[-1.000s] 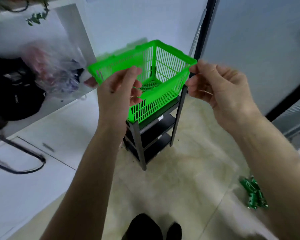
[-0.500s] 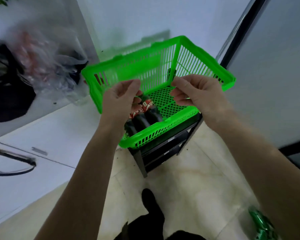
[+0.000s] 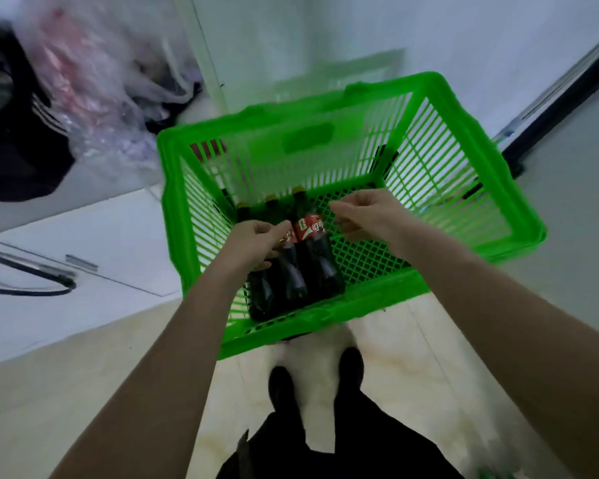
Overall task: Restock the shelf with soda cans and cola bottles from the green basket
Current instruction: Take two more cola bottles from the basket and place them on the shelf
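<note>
The green basket is seen from above, and it hides the shelf beneath it. Three dark cola bottles with red labels lie side by side in its left half: right bottle, middle bottle, left bottle. My left hand lies on the left bottle with its fingers curled round it, thumb by the middle bottle's label. My right hand hovers just right of the bottles, fingers loosely curled and holding nothing. No soda cans show inside the basket.
Plastic bags and a black bag sit on a white unit at the left, with a black cable. A dark door frame runs at the right. My shoes stand on the tiled floor.
The view has moved in over the basket, and the shelf has dropped out of sight. Both hands went down from rim height into the basket, the left one onto the bottles.
</note>
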